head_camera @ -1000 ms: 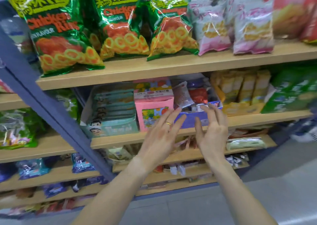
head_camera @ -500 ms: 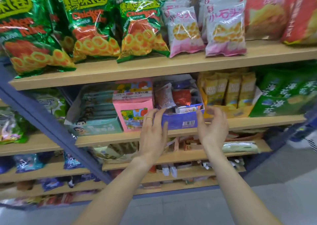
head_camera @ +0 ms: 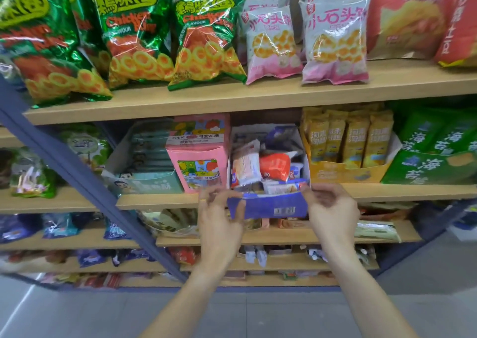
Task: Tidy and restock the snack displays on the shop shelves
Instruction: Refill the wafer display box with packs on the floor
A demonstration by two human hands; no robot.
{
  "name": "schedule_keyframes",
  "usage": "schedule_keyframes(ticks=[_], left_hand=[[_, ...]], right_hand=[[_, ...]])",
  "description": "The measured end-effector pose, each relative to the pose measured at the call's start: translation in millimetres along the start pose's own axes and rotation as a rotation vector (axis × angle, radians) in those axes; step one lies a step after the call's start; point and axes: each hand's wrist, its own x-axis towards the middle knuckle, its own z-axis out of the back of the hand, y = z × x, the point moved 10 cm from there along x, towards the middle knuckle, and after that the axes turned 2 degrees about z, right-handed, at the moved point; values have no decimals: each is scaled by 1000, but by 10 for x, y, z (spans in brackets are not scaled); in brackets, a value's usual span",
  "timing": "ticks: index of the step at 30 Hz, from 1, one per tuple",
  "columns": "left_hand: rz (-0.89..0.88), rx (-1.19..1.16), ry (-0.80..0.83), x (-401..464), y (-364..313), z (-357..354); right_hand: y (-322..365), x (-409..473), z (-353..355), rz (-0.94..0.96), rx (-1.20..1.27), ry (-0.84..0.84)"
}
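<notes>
A blue display box [head_camera: 268,206] full of mixed small snack packets [head_camera: 273,166] sits on the middle wooden shelf [head_camera: 413,192], its front hanging out past the shelf edge. My left hand [head_camera: 219,213] grips the box's front left corner, and my right hand [head_camera: 330,208] grips its front right corner. A pink candy box [head_camera: 198,167] stands right beside it on the left, and a yellow box of stick packs [head_camera: 348,154] on the right.
Green chicken-ring bags [head_camera: 134,33] and pink-and-white puff bags [head_camera: 335,43] line the top shelf. A teal box [head_camera: 144,172] and green seaweed packs [head_camera: 433,162] share the middle shelf. A blue slanted post [head_camera: 77,177] crosses at left. Lower shelves hold small packets.
Both hands were open in front of the shelf, then closed on the blue box's front corners. The box front now sticks out past the shelf edge.
</notes>
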Motion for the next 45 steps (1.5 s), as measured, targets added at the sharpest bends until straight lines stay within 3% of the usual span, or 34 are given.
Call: schedule_keyframes(ticks=[3,7,10,17,25,32,37,40,45], left_hand=[[69,-134,32,-182,78,98],[394,-487,211,-186,285,-201],[524,-549,286,-113,435,-387],[419,-563,347,-316,283,-154],[317,-586,586,-1335,695,189],[513,-540,755,-2403,1453,-540],[540,-316,886,-3042,2360,-1681],[550,-233,915,-3414,3009,-2605],[548,-163,960,-3991,4159,-4099]], right_hand=[[-215,-36,2,-106,68,126],[-257,44,-231,-240,67,290],[-98,54,-349,-291,64,366],[80,-385,-131,-177,47,380],[-587,-1556,535,-185,158,353],[-2036,-2241,812,-422,159,282],[-3581,-2373,711,-523,35,270],[-4692,-2326,535,-521,-73,248],[-6950,-2192,201,-677,-249,236]])
